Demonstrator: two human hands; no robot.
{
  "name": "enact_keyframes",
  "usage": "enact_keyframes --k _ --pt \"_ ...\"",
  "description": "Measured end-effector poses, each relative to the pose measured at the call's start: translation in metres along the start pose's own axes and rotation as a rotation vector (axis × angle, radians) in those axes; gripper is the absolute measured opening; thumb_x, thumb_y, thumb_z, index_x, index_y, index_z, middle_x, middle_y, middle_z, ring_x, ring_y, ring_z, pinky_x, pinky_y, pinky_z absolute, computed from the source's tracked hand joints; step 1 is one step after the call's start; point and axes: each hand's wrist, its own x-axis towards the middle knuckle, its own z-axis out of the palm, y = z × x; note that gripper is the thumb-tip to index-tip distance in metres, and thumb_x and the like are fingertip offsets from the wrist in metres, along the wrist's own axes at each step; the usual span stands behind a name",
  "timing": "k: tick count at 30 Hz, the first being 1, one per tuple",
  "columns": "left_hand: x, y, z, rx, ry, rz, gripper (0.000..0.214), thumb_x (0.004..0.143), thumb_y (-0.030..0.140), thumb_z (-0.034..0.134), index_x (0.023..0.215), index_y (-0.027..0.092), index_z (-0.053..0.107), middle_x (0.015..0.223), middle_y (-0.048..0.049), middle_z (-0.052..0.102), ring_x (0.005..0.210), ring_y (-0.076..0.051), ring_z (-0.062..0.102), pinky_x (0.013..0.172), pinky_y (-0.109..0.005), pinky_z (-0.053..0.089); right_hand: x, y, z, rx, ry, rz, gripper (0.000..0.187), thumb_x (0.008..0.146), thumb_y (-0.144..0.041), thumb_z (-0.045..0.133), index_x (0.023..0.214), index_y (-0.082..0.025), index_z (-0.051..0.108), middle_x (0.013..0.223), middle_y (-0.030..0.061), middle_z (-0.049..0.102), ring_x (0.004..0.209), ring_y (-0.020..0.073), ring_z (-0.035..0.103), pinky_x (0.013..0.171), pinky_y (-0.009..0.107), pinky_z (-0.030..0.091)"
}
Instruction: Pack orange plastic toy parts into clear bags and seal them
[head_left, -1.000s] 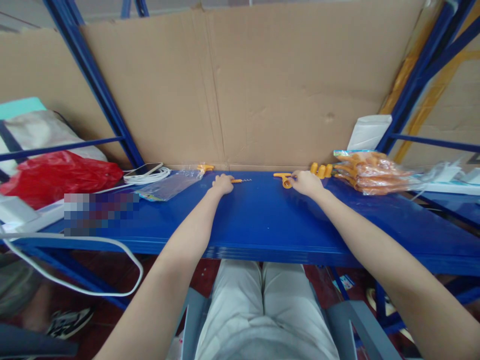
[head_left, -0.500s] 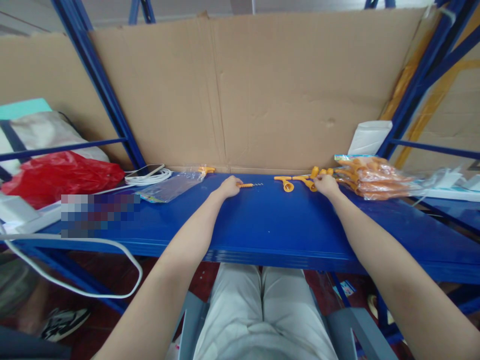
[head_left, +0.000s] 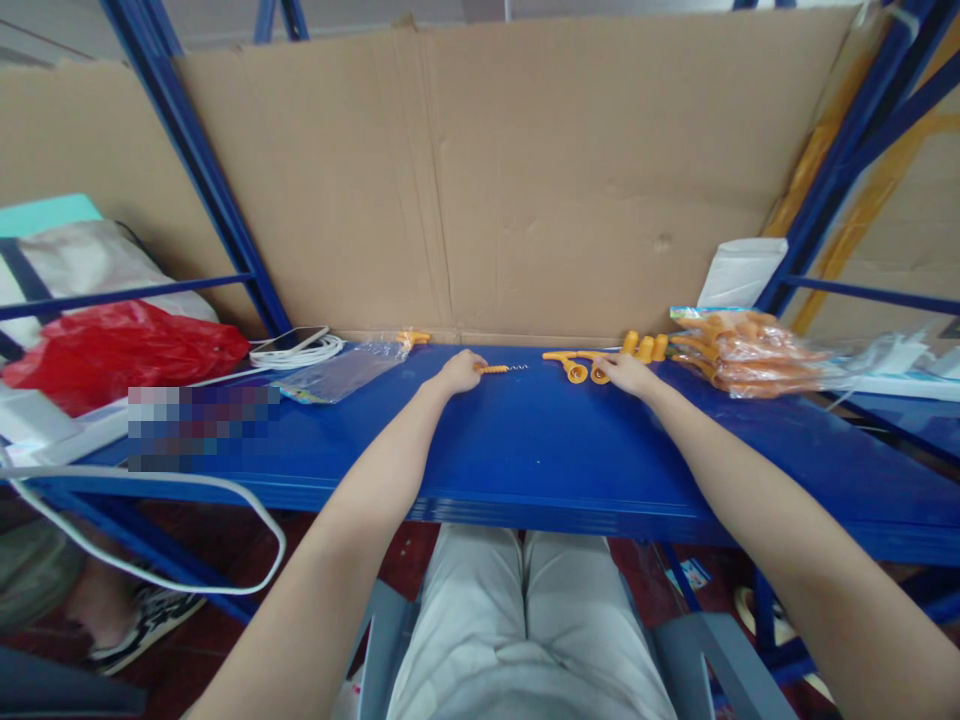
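My left hand is closed on the orange end of a small corkscrew, whose metal spiral lies on the blue shelf pointing right. My right hand is pinched on an orange plastic handle piece, set right beside another like it. Both hands rest far back on the shelf, close to the cardboard wall. A few more orange pieces stand just behind my right hand.
A bag of orange parts lies at the right, with a white pouch behind it. At the left are a clear plastic sleeve, a phone with white cable and a red bag. Another person's shoe shows below.
My right hand went right to the orange pieces, took a second handle piece and brought it back left beside the first one. My left hand slid slightly right with the corkscrew.
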Motion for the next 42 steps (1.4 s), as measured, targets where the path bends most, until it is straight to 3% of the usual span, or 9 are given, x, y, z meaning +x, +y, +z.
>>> enact_keyframes --k 8,12,16,20,24,28,31,34,42 --pt "0.0 0.0 0.0 -0.037 -0.006 0.015 0.035 0.082 0.012 0.05 0.11 0.018 0.071 0.116 -0.0072 0.069 0.11 -0.021 0.062 0.099 -0.027 0.045 0.005 -0.004 0.009 0.129 0.042 -0.034 0.051 0.099 -0.033 0.025 0.126 -0.01 0.061 0.129 0.0151 0.061 0.122 0.026 0.054 0.102 0.035 0.04" --pt "-0.001 0.0 0.0 -0.04 0.009 0.015 0.034 0.083 0.013 0.051 0.11 0.018 0.071 0.119 -0.0067 0.068 0.111 -0.02 0.061 0.098 -0.026 0.045 0.016 0.019 0.007 -0.02 0.099 0.105 0.046 0.093 -0.026 0.036 0.13 -0.007 0.055 0.133 0.0208 0.055 0.125 0.0299 0.05 0.103 0.039 0.039" --pt "-0.001 0.001 -0.001 -0.04 0.0 0.022 0.033 0.085 0.015 0.049 0.109 0.016 0.072 0.118 -0.0087 0.068 0.112 -0.021 0.061 0.099 -0.027 0.045 0.024 0.04 0.007 -0.15 0.094 0.197 0.053 0.085 -0.029 0.05 0.134 -0.008 0.05 0.137 0.0263 0.046 0.124 0.0402 0.048 0.097 0.053 0.041" --pt "-0.002 0.002 -0.002 -0.026 -0.001 0.024 0.034 0.086 0.014 0.048 0.111 0.014 0.071 0.12 -0.0111 0.067 0.113 -0.022 0.061 0.099 -0.029 0.045 0.029 0.047 0.002 -0.192 0.057 0.22 0.055 0.084 -0.03 0.053 0.133 -0.007 0.048 0.139 0.0258 0.042 0.127 0.0378 0.045 0.099 0.048 0.04" --pt "-0.005 0.004 -0.003 -0.022 -0.006 0.01 0.035 0.087 0.014 0.048 0.115 0.014 0.069 0.122 -0.0111 0.066 0.114 -0.022 0.06 0.1 -0.028 0.044 0.028 0.049 -0.004 -0.186 0.181 0.301 0.061 0.079 -0.03 0.06 0.133 -0.009 0.044 0.139 0.0246 0.038 0.121 0.0342 0.052 0.096 0.04 0.043" --pt "-0.006 0.005 -0.003 -0.016 -0.008 0.003 0.035 0.087 0.014 0.048 0.115 0.015 0.069 0.124 -0.0107 0.064 0.114 -0.021 0.06 0.099 -0.026 0.044 0.027 0.051 -0.004 -0.181 0.314 0.251 0.061 0.078 -0.019 0.055 0.137 -0.015 0.041 0.141 0.0224 0.035 0.123 0.0348 0.05 0.096 0.044 0.044" --pt "-0.006 0.005 -0.003 -0.024 -0.013 -0.009 0.036 0.086 0.012 0.047 0.115 0.016 0.069 0.124 -0.0102 0.064 0.113 -0.02 0.06 0.099 -0.026 0.044 0.032 0.055 -0.001 -0.184 0.282 0.203 0.061 0.079 -0.018 0.05 0.139 -0.012 0.039 0.147 0.0218 0.03 0.128 0.0342 0.044 0.1 0.046 0.041" --pt "-0.005 0.004 -0.002 -0.037 -0.014 0.003 0.036 0.085 0.011 0.047 0.114 0.016 0.07 0.122 -0.0098 0.066 0.112 -0.021 0.061 0.1 -0.026 0.044 0.036 0.058 0.001 -0.196 0.243 0.186 0.057 0.08 -0.017 0.048 0.136 -0.01 0.043 0.145 0.0213 0.035 0.127 0.0328 0.045 0.101 0.046 0.041" --pt "-0.005 0.003 -0.002 -0.03 -0.008 0.023 0.036 0.084 0.01 0.048 0.114 0.014 0.069 0.123 -0.0103 0.065 0.114 -0.021 0.06 0.101 -0.026 0.043 0.022 0.042 -0.002 -0.201 0.321 0.258 0.042 0.088 -0.023 0.04 0.124 -0.004 0.048 0.125 0.0267 0.052 0.115 0.036 0.055 0.093 0.045 0.045"
